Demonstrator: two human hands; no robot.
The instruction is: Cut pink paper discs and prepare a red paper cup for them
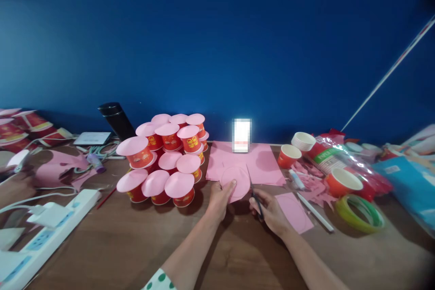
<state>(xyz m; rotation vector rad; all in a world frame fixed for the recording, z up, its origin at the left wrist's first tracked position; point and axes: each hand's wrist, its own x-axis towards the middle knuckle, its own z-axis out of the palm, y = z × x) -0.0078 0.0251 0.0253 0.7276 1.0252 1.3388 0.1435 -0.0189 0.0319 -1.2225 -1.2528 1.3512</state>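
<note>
Pink paper [239, 183] is pinched in the left hand [219, 196]; the right hand [272, 210] grips scissors [257, 201] at its right edge.

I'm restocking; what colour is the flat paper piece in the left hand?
The flat paper piece is pink, showing best in the head view.

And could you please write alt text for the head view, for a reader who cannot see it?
A person's left hand holds circle-marked pink paper while the right hand holds scissors at its edge. To the left stand red cups topped with pink discs; to the right lie paper scraps and a tape roll.
</note>
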